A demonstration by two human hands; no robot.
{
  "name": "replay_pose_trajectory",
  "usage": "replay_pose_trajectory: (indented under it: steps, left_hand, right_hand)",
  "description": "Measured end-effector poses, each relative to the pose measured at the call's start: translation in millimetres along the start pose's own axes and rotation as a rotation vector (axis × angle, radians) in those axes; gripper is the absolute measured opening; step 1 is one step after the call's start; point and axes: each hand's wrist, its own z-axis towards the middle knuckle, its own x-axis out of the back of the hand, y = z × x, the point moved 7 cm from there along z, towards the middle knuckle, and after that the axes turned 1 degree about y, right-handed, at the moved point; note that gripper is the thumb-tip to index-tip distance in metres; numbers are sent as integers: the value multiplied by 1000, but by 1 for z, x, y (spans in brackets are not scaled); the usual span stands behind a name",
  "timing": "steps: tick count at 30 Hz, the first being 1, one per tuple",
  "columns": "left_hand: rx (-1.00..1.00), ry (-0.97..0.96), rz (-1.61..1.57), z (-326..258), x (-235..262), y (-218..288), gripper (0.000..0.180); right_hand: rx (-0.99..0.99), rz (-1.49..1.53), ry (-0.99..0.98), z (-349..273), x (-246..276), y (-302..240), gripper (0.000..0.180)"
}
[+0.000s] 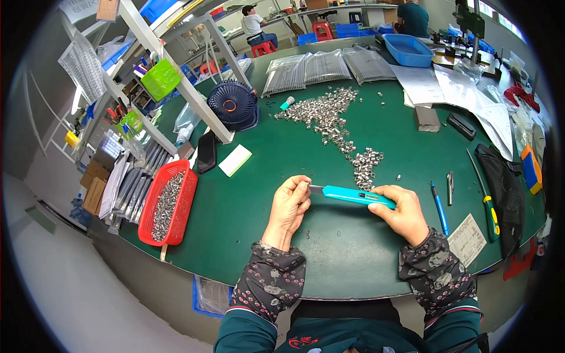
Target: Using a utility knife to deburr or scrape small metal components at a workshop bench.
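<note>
the knife (pixel 344 193) spans the gap between the hands, its long axis running from 10 o'clock at the blade (pixel 316 189) to 4 at the handle's butt. the right hand (pixel 403 209) grips that butt end; the left hand (pixel 288 206), fingers curled, pinches at the blade's tip, though i cannot tell whether something small sits in the pinch. the nearest rings (pixel 366 167) lie just beyond, at 12; the pen (pixel 439 209) is at 3, the basket (pixel 187 203) well apart at 9. open table (pixel 353 265) runs toward 6, to its front edge.
</note>
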Motion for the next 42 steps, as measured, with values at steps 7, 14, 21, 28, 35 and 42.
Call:
replay_pose_trajectory:
  steps: [7, 14, 21, 28, 35, 42]
  left_hand:
    - [22, 5, -41, 1, 3, -5, 13]
    - [44, 8, -60, 1, 5, -7, 14]
    - [72, 60, -101, 0, 8, -7, 18]
    - [66, 54, -180, 2, 8, -4, 19]
    - [59, 44, -199, 1, 5, -3, 16]
    - [48, 44, -149, 1, 4, -2, 13]
  right_hand:
    - [61, -134, 98, -2, 7, -13, 27]
    - [188, -235, 177, -4, 12, -25, 27]
    - [311, -236, 314, -5, 20, -33, 30]
    - [319, -562, 150, -4, 0, -24, 31]
    - [302, -554, 186, -1, 9, -30, 25]
    - [25, -112, 156, 1, 12, -3, 26]
